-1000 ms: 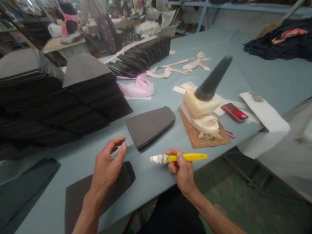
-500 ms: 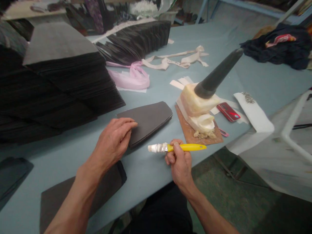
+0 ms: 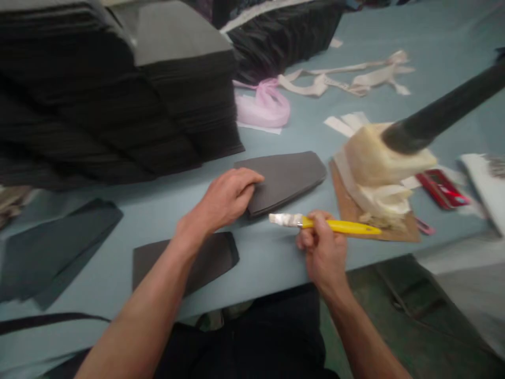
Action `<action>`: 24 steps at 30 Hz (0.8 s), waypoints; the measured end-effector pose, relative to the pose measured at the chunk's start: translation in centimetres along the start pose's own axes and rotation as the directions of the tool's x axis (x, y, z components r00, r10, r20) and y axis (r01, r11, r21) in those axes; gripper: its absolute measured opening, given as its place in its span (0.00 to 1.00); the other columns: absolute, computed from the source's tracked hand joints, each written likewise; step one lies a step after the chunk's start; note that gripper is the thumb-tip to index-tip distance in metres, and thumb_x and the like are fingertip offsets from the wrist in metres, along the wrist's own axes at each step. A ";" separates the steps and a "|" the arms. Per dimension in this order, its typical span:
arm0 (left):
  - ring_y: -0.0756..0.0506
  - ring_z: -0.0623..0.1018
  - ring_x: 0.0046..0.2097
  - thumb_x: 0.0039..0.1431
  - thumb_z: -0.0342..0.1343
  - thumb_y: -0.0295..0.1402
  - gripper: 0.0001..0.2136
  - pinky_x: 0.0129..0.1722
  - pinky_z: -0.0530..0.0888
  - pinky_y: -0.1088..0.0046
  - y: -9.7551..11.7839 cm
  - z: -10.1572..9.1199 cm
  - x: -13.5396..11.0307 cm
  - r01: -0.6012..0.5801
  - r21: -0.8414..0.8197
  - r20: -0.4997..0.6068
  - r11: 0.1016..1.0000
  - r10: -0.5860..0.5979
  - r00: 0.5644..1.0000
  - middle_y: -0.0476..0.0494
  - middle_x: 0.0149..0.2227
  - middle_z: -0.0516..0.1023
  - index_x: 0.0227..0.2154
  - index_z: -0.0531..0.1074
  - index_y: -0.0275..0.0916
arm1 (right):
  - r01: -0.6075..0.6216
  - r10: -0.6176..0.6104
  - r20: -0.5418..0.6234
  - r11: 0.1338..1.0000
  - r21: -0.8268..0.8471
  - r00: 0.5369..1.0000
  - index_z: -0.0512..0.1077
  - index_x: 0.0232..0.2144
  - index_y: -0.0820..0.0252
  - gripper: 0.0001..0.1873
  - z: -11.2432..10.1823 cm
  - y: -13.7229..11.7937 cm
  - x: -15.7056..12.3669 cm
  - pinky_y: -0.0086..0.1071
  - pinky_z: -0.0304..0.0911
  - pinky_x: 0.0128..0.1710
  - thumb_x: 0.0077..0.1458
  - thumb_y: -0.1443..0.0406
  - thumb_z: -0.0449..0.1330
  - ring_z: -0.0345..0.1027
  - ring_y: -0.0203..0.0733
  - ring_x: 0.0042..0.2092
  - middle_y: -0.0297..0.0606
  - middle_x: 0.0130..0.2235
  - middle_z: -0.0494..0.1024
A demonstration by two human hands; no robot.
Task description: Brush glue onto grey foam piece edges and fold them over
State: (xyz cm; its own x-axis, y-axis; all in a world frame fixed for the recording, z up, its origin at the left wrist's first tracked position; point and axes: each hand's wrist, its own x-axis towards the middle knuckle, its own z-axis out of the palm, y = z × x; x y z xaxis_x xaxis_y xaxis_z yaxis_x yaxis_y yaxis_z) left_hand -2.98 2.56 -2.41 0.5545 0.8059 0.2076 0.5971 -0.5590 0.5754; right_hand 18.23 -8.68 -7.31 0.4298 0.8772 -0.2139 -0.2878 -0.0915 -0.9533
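Observation:
My left hand (image 3: 226, 197) lies with curled fingers on the near end of a small stack of dark grey tapered sheets (image 3: 288, 176) on the blue-grey table (image 3: 276, 252). My right hand (image 3: 321, 247) is closed around a yellow-handled brush (image 3: 339, 226) with a white, glue-caked tip pointing left, just in front of the stack. A single dark sheet (image 3: 189, 260) lies flat at the table's near edge under my left forearm.
Tall piles of black sheets (image 3: 118, 100) fill the left and back. A yellowish glue block with a black cone handle (image 3: 386, 152) sits on a brown board (image 3: 347, 205) at the right, beside a red phone (image 3: 442, 187). Pink ribbon (image 3: 262, 105) and cloth strips (image 3: 347, 79) lie behind. More dark sheets (image 3: 51, 252) lie left.
My left hand went from hovering open to resting on the small grey stack. The view shifted left and down. The right hand kept hold of the brush.

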 end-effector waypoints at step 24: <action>0.28 0.78 0.56 0.62 0.58 0.56 0.24 0.61 0.75 0.48 -11.6 -11.2 -27.9 0.828 0.262 -0.569 0.496 -0.613 0.548 0.30 0.53 0.83 0.48 0.79 0.41 | 0.031 -0.036 -0.066 0.997 -0.078 0.997 0.74 0.27 0.52 0.18 -0.7 1.9 -0.4 0.34 0.58 0.22 0.42 0.50 0.75 0.55 0.33 0.18 0.23 0.15 0.63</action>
State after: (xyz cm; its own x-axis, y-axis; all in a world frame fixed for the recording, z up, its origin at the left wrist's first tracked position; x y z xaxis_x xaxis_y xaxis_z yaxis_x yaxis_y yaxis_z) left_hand -31.89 -11.25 -6.00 -0.3924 0.8953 0.2110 0.9072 0.3388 0.2494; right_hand 18.10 -9.49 -9.20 0.4952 0.8470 -0.1934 -0.2071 -0.1011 -0.9731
